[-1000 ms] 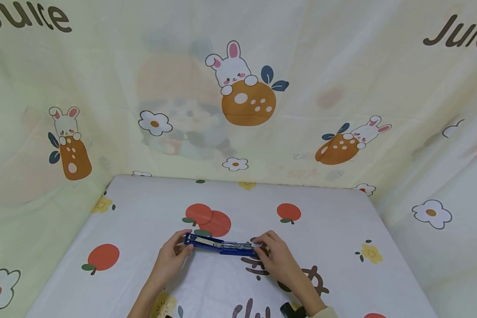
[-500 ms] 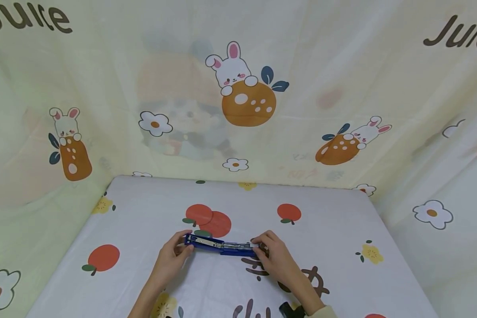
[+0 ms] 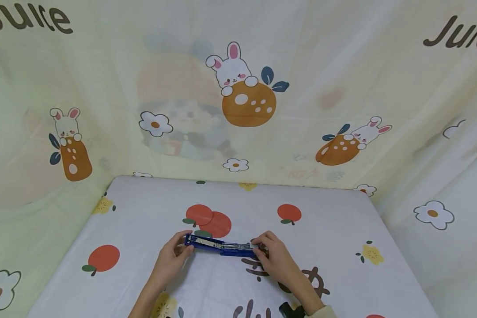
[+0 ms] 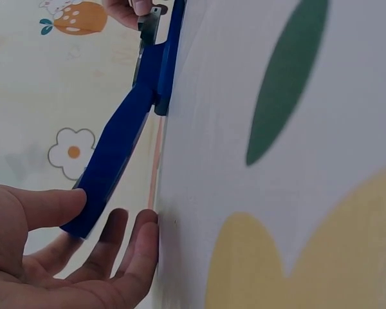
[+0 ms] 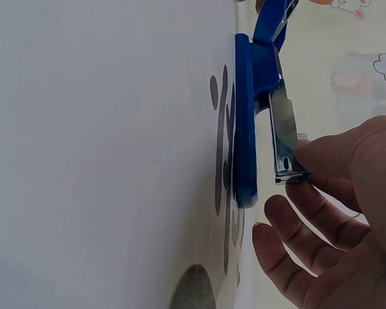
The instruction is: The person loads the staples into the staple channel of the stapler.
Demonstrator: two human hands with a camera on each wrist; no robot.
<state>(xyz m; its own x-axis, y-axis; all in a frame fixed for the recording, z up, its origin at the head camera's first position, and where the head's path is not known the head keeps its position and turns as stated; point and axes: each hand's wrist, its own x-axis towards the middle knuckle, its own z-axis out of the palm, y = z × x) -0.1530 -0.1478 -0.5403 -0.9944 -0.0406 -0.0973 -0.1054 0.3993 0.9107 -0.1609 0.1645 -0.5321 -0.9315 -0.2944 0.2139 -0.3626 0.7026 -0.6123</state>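
A blue stapler (image 3: pixel 221 246) lies swung open along the table, its metal magazine facing up. My left hand (image 3: pixel 186 245) pinches the end of the blue top arm (image 4: pixel 119 151) between thumb and fingers (image 4: pixel 136 243), lifting it slightly off the cloth. My right hand (image 3: pixel 259 247) holds the other end. In the right wrist view a fingertip (image 5: pixel 318 154) sits on the tip of the metal magazine (image 5: pixel 283 129), above the blue base (image 5: pixel 244 122). The other fingers hang curled below it.
The table (image 3: pixel 143 207) wears a white cloth printed with oranges and flowers. Pale yellow curtains with rabbit prints (image 3: pixel 238 88) close it in at the back and on both sides. A small black object (image 3: pixel 290 310) shows by my right wrist.
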